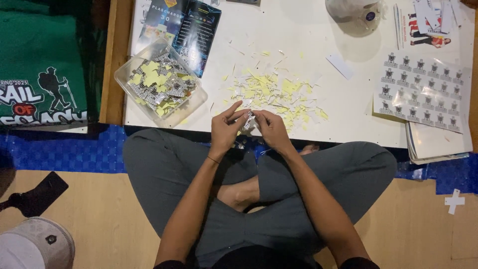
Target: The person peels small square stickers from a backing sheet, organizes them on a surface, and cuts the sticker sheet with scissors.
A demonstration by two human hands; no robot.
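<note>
Two hands meet just over the near edge of one white table [308, 30]: the left hand [225, 128] and the right hand [271, 127] both pinch the same small printed sticker [247, 119] between thumb and fingertips, fingers closed on it, the two hands almost touching. The person sits cross-legged on the floor, knees spread wide below the table edge. Left of the hands stands one clear plastic container [160, 82], tilted to the table edge and heaped with cut stickers and yellow backing bits; its near corner sits close to the rim. Right beyond the hands lies one loose scatter of yellow paper scraps [279, 94], too many to count, filling the table's middle. One sticker sheet [422, 90] rests at the right, four rows of small printed figures, atop a stack of paper overhanging the near edge. Two dark leaflets [181, 27] lie at the far left, one white cap [354, 11] at the far edge. On the floor lie one dark flat object [37, 193], another cap [32, 246] at the lower left, and a white paper cross [454, 201] at the right. Bare tabletop shows between scraps and sheet.
</note>
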